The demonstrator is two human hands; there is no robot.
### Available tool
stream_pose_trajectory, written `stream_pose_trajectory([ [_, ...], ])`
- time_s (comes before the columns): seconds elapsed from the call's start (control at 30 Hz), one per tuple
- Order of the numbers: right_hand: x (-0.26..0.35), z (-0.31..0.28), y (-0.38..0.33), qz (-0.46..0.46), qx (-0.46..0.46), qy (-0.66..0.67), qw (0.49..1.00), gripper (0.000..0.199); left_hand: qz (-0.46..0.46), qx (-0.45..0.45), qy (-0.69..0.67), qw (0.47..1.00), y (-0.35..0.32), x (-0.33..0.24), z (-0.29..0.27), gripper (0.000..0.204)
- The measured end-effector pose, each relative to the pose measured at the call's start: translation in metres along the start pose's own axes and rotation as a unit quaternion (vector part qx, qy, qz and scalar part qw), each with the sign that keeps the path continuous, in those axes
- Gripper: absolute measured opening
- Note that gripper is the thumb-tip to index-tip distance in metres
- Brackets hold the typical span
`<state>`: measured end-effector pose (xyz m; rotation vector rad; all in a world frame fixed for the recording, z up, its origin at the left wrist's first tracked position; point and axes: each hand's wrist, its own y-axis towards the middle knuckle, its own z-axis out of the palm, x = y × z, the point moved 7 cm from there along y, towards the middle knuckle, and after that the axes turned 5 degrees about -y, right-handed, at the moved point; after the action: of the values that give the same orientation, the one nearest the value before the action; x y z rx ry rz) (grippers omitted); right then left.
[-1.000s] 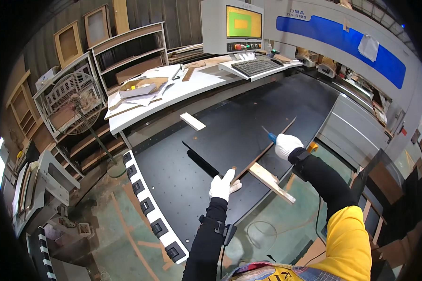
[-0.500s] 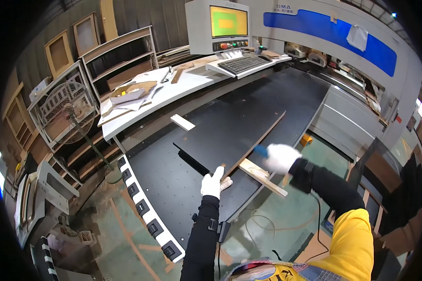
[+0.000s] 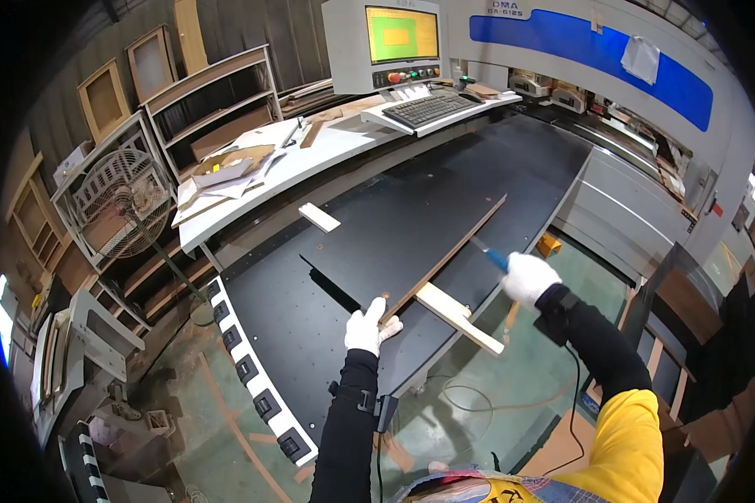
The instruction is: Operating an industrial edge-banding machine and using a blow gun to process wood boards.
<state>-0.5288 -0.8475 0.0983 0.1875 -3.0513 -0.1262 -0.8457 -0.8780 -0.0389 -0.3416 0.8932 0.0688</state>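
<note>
A black panel [image 3: 403, 235] with a raw brown edge lies raised over the dark machine table. At its near corner, my gloved left hand [image 3: 368, 329] is closed, thumb on top and fingers around the edge. My gloved right hand [image 3: 532, 280] is wrapped around a blue-handled tool [image 3: 497, 259] with a thin blade, whose exact kind I cannot make out. The blade points toward the panel's right-hand edge and appears apart from it. A pale wood strip [image 3: 470, 325] juts out from under the panel on the near right, and a shorter white strip [image 3: 320, 217] shows at its far left.
A white side table [image 3: 252, 197] holding papers and scraps runs along the far left. The keyboard [image 3: 432, 109] and control screen [image 3: 403, 35] stand at the back. A floor fan [image 3: 122, 201] is at left; boards [image 3: 696, 293] lean at right. Black-and-white blocks [image 3: 255, 381] line the table's left end.
My right hand has drawn the blue-handled tool away from the panel's edge, to the right. My left hand stays on the near corner. The whole view has shifted slightly.
</note>
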Motion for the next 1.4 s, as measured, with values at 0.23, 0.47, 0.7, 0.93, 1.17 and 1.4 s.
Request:
stream_pose_trajectory([
  [0.23,-0.028,0.007,0.037,0.063,-0.045,0.031,0.996,0.027,0.001,-0.025,-0.003,1.000,0.001,-0.002,-0.007,0.034],
  [0.47,-0.040,0.009,-0.020,0.065,-0.045,0.029,0.996,0.028,-0.001,0.004,-0.024,1.000,0.000,-0.001,0.000,0.038],
  [0.7,0.035,0.015,-0.087,-0.070,0.083,0.045,0.993,0.030,0.005,-0.003,-0.023,1.000,0.003,-0.001,-0.011,0.039],
  [0.93,-0.144,0.025,0.003,0.161,-0.061,0.067,0.983,0.031,-0.005,0.016,-0.015,1.000,-0.001,0.004,0.007,0.039],
  [1.17,-0.074,0.019,-0.046,0.082,0.041,0.204,0.975,0.040,0.001,0.016,0.006,1.000,0.010,0.011,0.002,0.042],
  [1.4,-0.031,0.008,-0.037,-0.080,0.123,0.525,0.839,0.034,-0.045,0.077,-0.095,0.991,-0.015,0.022,-0.042,0.039],
])
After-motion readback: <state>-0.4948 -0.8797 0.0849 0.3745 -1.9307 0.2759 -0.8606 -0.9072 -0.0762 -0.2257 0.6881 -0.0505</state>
